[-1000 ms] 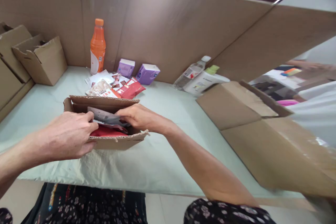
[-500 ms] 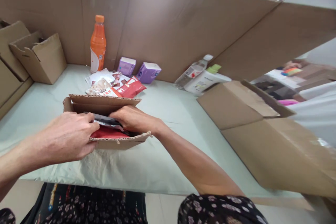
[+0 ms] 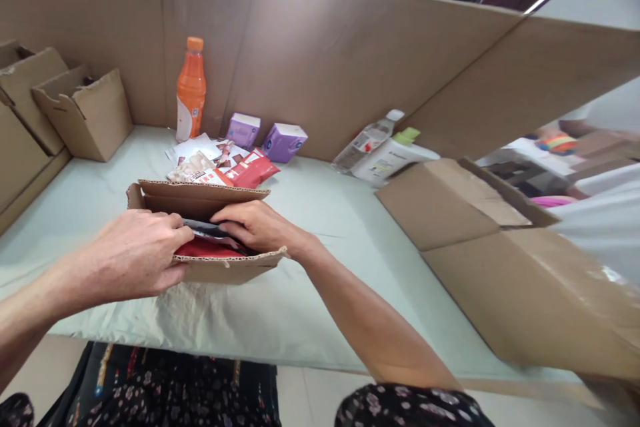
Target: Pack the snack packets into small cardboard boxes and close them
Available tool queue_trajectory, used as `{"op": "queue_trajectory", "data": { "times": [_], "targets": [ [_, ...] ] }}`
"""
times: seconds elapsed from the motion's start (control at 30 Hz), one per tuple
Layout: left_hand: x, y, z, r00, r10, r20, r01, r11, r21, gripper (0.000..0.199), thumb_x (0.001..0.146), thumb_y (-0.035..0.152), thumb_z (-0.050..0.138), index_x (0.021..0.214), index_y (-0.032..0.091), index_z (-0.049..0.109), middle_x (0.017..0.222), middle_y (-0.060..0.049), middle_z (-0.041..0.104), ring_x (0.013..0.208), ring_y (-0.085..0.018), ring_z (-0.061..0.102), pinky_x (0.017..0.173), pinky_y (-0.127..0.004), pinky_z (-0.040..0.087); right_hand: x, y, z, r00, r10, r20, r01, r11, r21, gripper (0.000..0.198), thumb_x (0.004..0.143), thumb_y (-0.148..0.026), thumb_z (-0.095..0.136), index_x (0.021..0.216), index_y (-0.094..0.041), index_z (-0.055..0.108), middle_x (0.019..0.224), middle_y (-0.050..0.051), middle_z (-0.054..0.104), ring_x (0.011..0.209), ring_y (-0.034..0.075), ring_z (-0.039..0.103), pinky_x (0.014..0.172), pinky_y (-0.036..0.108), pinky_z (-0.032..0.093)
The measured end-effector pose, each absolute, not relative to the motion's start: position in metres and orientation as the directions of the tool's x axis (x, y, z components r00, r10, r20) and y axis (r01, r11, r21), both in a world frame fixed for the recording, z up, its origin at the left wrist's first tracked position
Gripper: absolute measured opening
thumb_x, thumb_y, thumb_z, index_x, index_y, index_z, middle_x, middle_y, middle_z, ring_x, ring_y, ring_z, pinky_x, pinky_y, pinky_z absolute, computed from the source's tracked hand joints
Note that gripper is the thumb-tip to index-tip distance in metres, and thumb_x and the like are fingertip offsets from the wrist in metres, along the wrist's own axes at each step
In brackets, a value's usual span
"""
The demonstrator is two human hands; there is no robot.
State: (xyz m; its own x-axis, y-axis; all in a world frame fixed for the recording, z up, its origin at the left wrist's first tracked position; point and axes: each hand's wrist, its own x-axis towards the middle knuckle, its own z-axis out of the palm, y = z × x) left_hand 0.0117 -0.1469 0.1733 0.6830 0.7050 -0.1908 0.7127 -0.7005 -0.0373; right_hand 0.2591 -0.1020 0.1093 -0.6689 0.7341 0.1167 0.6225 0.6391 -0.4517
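A small open cardboard box [image 3: 227, 272] stands near the table's front edge. My left hand [image 3: 145, 250] is closed over its left front corner, fingertips inside and thumb outside the near wall. My right hand [image 3: 255, 223] reaches into the box from the right, its fingers bent around the upper edge of a dark grey flat packet [image 3: 207, 229]. A red packet [image 3: 207, 249] lies against the near wall inside. The lower parts of both packets are hidden in the box. Behind the box lie a red sachet [image 3: 253, 168] and several flat white and printed packets [image 3: 197, 147].
An orange drink bottle [image 3: 191, 90] and two purple packs [image 3: 285, 142] stand at the back. A clear bottle [image 3: 367, 141] and a white bottle with a green cap [image 3: 393, 157] lean right of them. Cardboard boxes [image 3: 103, 120] line the left, and a large carton [image 3: 525, 293] the right.
The view has shifted slightly. My right hand has risen a little in the box, so more of its fingers shows. My left hand stays at the box's left corner.
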Motion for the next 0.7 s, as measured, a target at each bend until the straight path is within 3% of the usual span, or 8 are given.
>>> {"op": "queue_trajectory", "data": {
  "times": [0.07, 0.23, 0.33, 0.47, 0.57, 0.7],
  "targets": [
    [0.011, -0.148, 0.173, 0.684, 0.708, -0.179, 0.716, -0.698, -0.022, 0.023, 0.093, 0.032, 0.063, 0.105, 0.020, 0.078, 0.100, -0.012, 0.079, 0.085, -0.032, 0.077, 0.071, -0.041, 0.056, 0.270, -0.108, 0.105, -0.573, 0.780, 0.250, 0.570, 0.599, -0.563, 0.027, 0.102, -0.022, 0.056, 0.112, -0.024, 0.081, 0.112, 0.005, 0.084, 0.099, 0.020, 0.076, 0.090, 0.032, 0.057],
    [0.011, -0.145, 0.172, 0.680, 0.713, -0.171, 0.722, -0.692, -0.012, 0.026, 0.092, 0.032, 0.063, 0.110, 0.021, 0.078, 0.103, -0.012, 0.080, 0.089, -0.034, 0.077, 0.074, -0.042, 0.057, 0.281, -0.123, 0.101, -0.409, 0.825, 0.391, 0.435, 0.552, -0.711, 0.023, 0.101, -0.032, 0.060, 0.103, -0.023, 0.081, 0.110, 0.006, 0.084, 0.100, 0.021, 0.078, 0.093, 0.035, 0.062],
    [0.010, -0.145, 0.172, 0.691, 0.707, -0.153, 0.715, -0.699, -0.002, 0.024, 0.092, 0.031, 0.063, 0.108, 0.021, 0.078, 0.101, -0.011, 0.080, 0.089, -0.033, 0.077, 0.075, -0.042, 0.057, 0.278, -0.127, 0.105, -0.229, 0.804, 0.548, 0.395, 0.591, -0.703, 0.021, 0.101, -0.031, 0.060, 0.099, -0.023, 0.080, 0.111, 0.008, 0.083, 0.107, 0.024, 0.077, 0.097, 0.039, 0.062],
    [0.009, -0.146, 0.172, 0.703, 0.704, -0.102, 0.708, -0.706, 0.016, 0.018, 0.090, 0.030, 0.066, 0.099, 0.021, 0.077, 0.095, -0.011, 0.080, 0.084, -0.031, 0.077, 0.074, -0.040, 0.057, 0.274, -0.120, 0.108, 0.014, 0.735, 0.678, 0.498, 0.583, -0.642, 0.020, 0.101, -0.029, 0.058, 0.102, -0.025, 0.078, 0.117, 0.009, 0.080, 0.116, 0.026, 0.073, 0.095, 0.042, 0.062],
    [0.009, -0.147, 0.172, 0.699, 0.709, -0.097, 0.714, -0.700, 0.029, 0.019, 0.089, 0.030, 0.066, 0.101, 0.021, 0.078, 0.096, -0.011, 0.080, 0.084, -0.032, 0.077, 0.074, -0.040, 0.057, 0.273, -0.110, 0.100, -0.008, 0.741, 0.671, 0.562, 0.558, -0.610, 0.020, 0.097, -0.028, 0.061, 0.107, -0.027, 0.078, 0.121, 0.008, 0.079, 0.120, 0.027, 0.071, 0.101, 0.044, 0.059],
    [0.010, -0.145, 0.171, 0.707, 0.702, -0.089, 0.706, -0.707, 0.029, 0.020, 0.089, 0.030, 0.067, 0.104, 0.020, 0.078, 0.101, -0.012, 0.082, 0.089, -0.034, 0.078, 0.075, -0.042, 0.057, 0.276, -0.107, 0.086, -0.200, 0.821, 0.535, 0.509, 0.553, -0.659, 0.019, 0.097, -0.032, 0.064, 0.103, -0.026, 0.080, 0.109, 0.007, 0.082, 0.105, 0.025, 0.074, 0.099, 0.044, 0.059]
  ]
}}
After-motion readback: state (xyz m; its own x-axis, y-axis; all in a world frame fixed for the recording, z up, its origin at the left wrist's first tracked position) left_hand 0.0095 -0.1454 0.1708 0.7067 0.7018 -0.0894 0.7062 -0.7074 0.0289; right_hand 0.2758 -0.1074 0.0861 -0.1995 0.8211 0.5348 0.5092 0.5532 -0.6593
